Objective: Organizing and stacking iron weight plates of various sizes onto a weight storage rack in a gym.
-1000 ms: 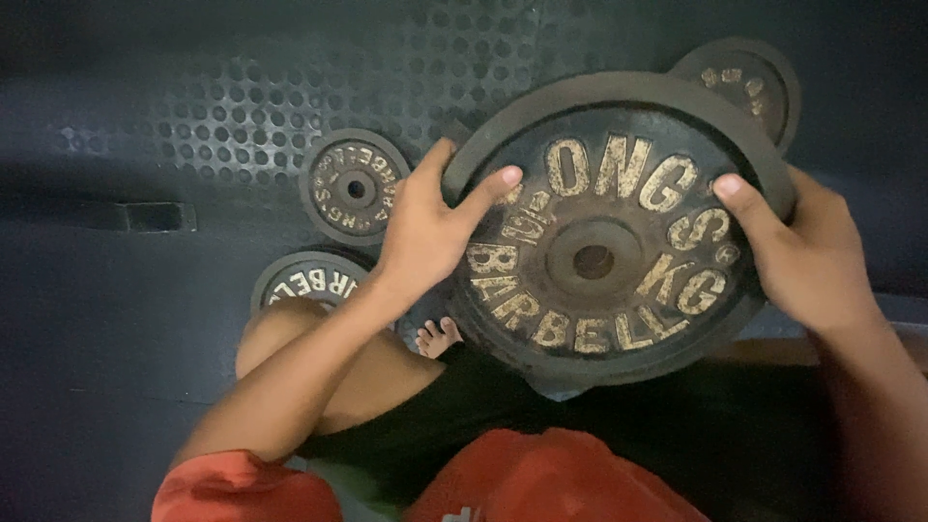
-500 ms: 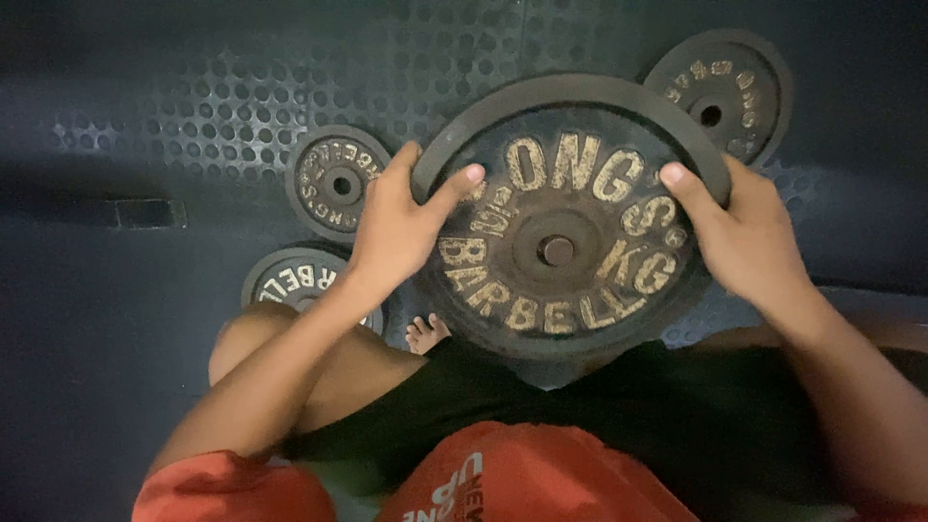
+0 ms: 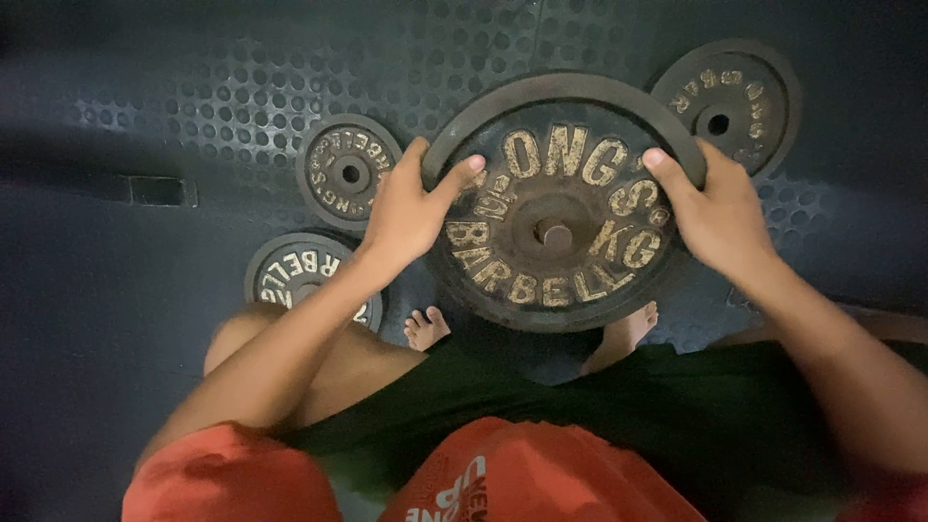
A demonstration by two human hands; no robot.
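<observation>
The studded rubber floor mat (image 3: 193, 87) fills the view beneath you, dark and covered in round bumps. Over it you hold the large weight plate (image 3: 565, 208), a black iron disc with worn pale raised lettering and a centre hole with a bar end or pin showing in it; whether it rests on something or hangs in your grip cannot be told. It sits in front of your knees, above your bare feet (image 3: 425, 329). Your left hand (image 3: 411, 208) is closed over the plate's left rim, thumb laid across its face and fingers wrapped behind the edge. Your right hand (image 3: 715, 213) grips the right rim the same way, thumb on the face near the top. A medium plate (image 3: 730, 101) lies flat on the mat just beyond your right hand. Two small plates lie to the left: one small plate (image 3: 348, 174) just beside your left hand, the other plate (image 3: 300, 275) partly under your left forearm.
</observation>
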